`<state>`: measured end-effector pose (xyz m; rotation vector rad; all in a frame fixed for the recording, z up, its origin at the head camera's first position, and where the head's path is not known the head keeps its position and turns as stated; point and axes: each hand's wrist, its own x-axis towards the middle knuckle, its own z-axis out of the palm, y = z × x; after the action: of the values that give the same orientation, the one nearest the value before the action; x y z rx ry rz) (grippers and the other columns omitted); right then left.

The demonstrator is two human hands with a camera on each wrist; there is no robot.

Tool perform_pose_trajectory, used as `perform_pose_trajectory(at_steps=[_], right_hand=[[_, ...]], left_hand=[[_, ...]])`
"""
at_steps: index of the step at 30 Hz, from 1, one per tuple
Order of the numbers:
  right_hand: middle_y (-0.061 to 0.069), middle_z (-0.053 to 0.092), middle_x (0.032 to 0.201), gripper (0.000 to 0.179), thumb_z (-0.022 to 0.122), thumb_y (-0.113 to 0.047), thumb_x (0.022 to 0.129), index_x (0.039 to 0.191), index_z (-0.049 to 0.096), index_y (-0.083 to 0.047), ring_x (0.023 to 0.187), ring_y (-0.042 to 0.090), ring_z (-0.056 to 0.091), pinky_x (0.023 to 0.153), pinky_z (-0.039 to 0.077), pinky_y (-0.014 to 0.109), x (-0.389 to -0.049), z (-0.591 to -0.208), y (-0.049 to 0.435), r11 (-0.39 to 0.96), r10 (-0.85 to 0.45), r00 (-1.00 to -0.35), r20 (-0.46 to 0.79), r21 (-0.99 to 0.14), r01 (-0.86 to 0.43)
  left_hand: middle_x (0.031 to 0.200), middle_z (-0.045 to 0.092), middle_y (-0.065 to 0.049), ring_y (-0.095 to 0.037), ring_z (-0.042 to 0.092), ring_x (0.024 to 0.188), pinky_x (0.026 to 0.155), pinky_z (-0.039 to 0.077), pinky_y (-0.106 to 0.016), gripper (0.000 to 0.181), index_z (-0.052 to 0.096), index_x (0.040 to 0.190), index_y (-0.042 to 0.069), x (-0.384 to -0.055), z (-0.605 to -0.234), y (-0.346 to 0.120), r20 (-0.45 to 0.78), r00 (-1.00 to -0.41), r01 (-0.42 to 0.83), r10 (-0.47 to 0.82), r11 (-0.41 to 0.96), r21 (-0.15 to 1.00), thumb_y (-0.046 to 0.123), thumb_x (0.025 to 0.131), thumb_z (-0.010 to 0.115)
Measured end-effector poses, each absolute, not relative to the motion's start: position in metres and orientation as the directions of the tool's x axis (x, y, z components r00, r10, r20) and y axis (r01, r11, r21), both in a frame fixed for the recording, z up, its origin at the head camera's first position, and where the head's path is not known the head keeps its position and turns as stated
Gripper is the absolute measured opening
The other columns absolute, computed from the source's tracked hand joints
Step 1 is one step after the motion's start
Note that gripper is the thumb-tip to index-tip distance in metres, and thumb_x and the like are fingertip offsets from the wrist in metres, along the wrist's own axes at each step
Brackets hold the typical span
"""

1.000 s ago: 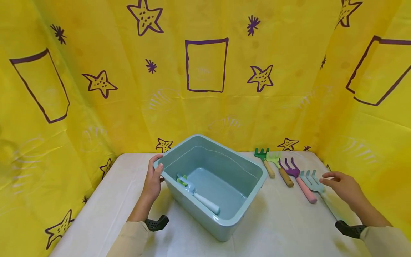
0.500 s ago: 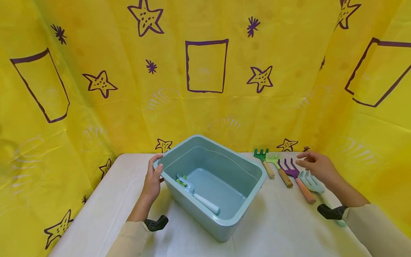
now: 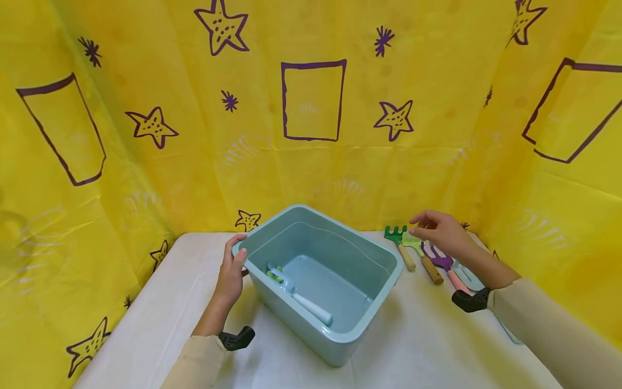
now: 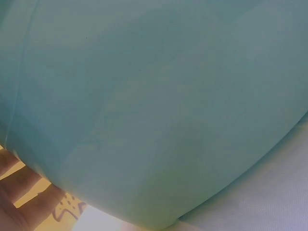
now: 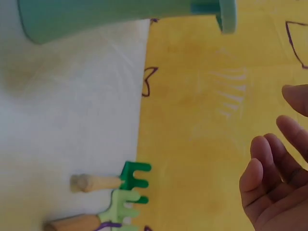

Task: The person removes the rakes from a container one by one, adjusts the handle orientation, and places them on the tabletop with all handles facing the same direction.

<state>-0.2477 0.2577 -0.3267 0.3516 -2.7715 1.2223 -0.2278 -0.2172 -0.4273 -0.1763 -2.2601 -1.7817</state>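
The left hand (image 3: 231, 273) grips the bin (image 3: 291, 320) by its rim at the left corner, a fork (image 3: 312, 308) inside to the right of that grip; a firm hold there should stop any swivelling. Farther right, the green rake (image 3: 406, 257) lies just left of the right hand's (image 3: 441, 233) relaxed, unloaded fingers, the lime rake (image 3: 431, 269) below them, the purple rake (image 3: 443, 262) and blue rake (image 3: 468, 277) towards its wrist; pinching one handle, not tines, would probably spare the neighbours.
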Motion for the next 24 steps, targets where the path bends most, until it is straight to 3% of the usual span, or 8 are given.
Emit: perform_pose_trajectory(at_steps=[5,12,24], right_hand=[[0.013,0.06,0.098,0.036,0.069,-0.027,0.091,0.117,0.062,-0.004,0.081,0.027,0.06,0.069,0.055,0.03,-0.257,-0.316,0.235,0.629,-0.229,-0.959,0.169,-0.726,-0.278],[0.014,0.06,0.103,0.034,0.069,-0.026,0.091,0.116,0.063,-0.003,0.081,0.027,0.062,0.068,0.056,0.031,-0.266,-0.3,0.199,0.56,-0.34,-0.933,0.115,-0.772,-0.299],[0.026,0.056,0.118,0.041,0.065,-0.023,0.094,0.125,0.056,0.001,0.095,0.041,0.064,0.078,0.056,0.042,-0.281,-0.287,0.144,0.43,-0.588,-0.805,-0.076,-0.873,-0.232]], left_hand=[[0.148,0.035,-0.008,-0.039,0.04,0.127,0.096,0.037,-0.067,0.045,0.027,0.145,0.028,-0.229,-0.429,-0.219,0.28,-0.958,0.257,-0.064,0.25,0.934,0.041,0.103,0.035],[0.148,0.034,-0.007,-0.039,0.04,0.128,0.097,0.037,-0.066,0.044,0.028,0.145,0.029,-0.228,-0.429,-0.219,0.274,-0.959,0.25,-0.066,0.249,0.936,0.041,0.103,0.035],[0.148,0.033,-0.008,-0.04,0.039,0.127,0.095,0.038,-0.067,0.044,0.028,0.144,0.029,-0.23,-0.428,-0.217,0.271,-0.96,0.246,-0.072,0.245,0.938,0.042,0.103,0.035]])
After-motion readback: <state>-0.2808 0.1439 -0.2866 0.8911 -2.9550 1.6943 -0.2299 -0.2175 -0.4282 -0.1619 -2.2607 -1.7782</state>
